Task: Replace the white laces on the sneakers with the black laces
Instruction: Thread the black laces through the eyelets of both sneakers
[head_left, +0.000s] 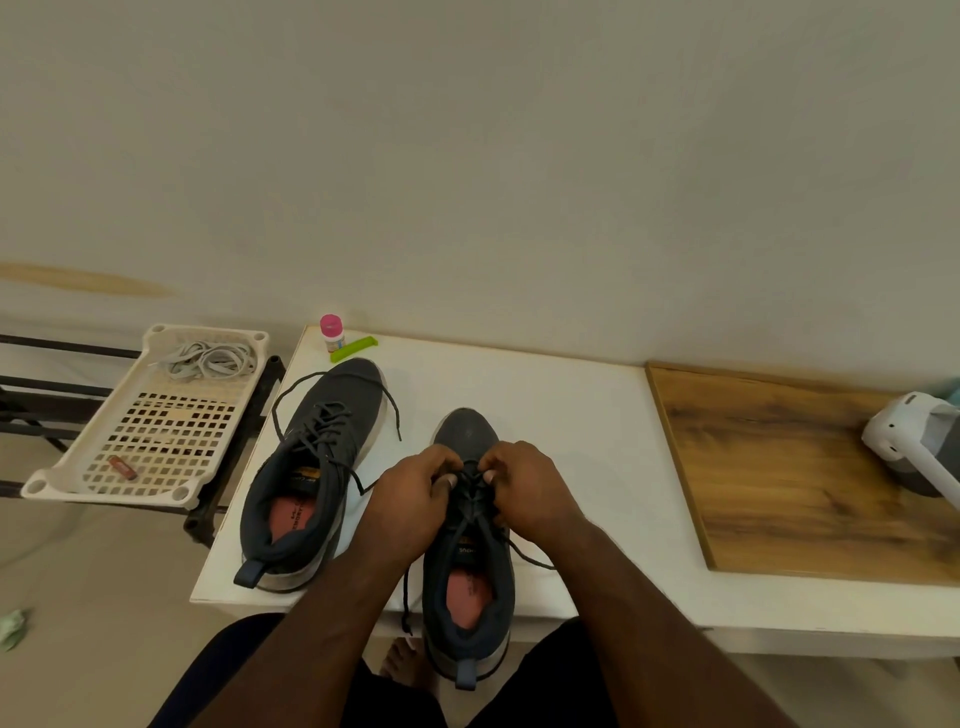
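Head view shows the left hand and right hand with fingers curled, pinching the black lace over the near dark grey fabric sneaker at the white table's front edge. Beside it lies the second dark grey sneaker, black-laced, while the loose white laces sit in a cream plastic slotted tray left of the table.

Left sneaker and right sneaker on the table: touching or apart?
Apart. The head view shows white table between the left sneaker and the right sneaker along their whole length.
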